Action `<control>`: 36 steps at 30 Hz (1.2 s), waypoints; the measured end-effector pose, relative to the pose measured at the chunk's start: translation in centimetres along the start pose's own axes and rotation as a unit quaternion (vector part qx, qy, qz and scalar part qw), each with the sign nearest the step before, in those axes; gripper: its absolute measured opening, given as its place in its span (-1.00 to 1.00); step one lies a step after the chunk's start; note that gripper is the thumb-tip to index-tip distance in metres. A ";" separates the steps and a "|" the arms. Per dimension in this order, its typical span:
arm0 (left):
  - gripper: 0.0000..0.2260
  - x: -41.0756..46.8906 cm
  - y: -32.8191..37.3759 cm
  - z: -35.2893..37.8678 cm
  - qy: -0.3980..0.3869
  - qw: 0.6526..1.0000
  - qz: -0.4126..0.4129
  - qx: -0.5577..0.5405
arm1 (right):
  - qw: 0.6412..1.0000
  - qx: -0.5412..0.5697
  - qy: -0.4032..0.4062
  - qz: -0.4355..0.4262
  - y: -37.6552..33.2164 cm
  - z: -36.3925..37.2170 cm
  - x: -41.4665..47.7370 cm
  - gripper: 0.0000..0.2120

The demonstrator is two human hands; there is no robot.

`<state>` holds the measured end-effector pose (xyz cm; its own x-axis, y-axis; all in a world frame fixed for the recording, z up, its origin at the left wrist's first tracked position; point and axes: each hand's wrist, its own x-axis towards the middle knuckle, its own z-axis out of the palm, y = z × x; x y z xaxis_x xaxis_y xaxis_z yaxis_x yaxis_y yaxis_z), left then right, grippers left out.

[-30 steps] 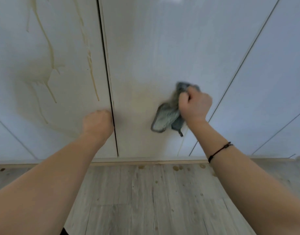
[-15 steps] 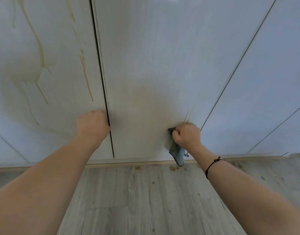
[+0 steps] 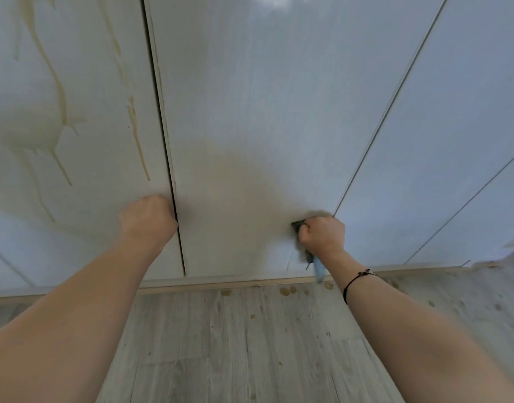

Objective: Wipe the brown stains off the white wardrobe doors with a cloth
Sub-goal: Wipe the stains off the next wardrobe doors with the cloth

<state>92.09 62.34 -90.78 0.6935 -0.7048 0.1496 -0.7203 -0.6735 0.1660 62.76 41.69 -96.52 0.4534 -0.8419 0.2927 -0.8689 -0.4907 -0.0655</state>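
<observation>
The right hand (image 3: 322, 235) is clutching the cloth (image 3: 316, 264), fingers curled round it, pressing it low on the middle wardrobe door (image 3: 264, 97). The left hand (image 3: 146, 219) is resting against the left door (image 3: 90, 82) below the brown stains (image 3: 62, 112); its fingers are hidden, so its grip is unclear.

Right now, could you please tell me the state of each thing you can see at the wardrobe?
Left door: streaked with brown drips, not yet wiped.
Middle door: faint brown smear low down.
Right door: looks clean.
Cloth: bunched, pressed against the middle door.
Right hand: grips the cloth.
Left hand: fist resting on the left door by the gap.
Floor: spotted with brown drops.
</observation>
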 end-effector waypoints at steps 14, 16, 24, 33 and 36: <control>-0.90 0.1 0.3 -0.3 -0.014 1.000 -0.014 -0.001 | 0.836 0.328 0.416 0.144 -2.4 -15.2 7.9 -0.87; -0.87 0.0 0.3 -0.5 -0.022 1.000 -0.013 -0.004 | 0.880 0.286 0.361 0.112 -2.6 -11.2 5.7 -0.84; -0.88 0.0 0.1 -0.3 -0.026 1.000 -0.007 0.014 | 0.990 0.101 0.097 -0.036 1.5 1.6 -1.8 -0.92; -0.88 0.3 0.0 0.4 0.005 1.000 0.010 0.003 | 0.972 0.020 -0.224 -0.073 2.1 6.1 -4.0 -0.75; -0.87 0.4 -0.3 0.7 0.011 0.999 0.028 0.011 | 0.953 -0.002 -0.293 -0.080 1.0 7.4 -4.1 -0.78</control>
<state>92.59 62.13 -91.40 0.6522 -0.7365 0.1793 -0.7579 -0.6383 0.1350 61.48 42.95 -104.86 0.6124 -0.7378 -0.2841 -0.7794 -0.6235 -0.0609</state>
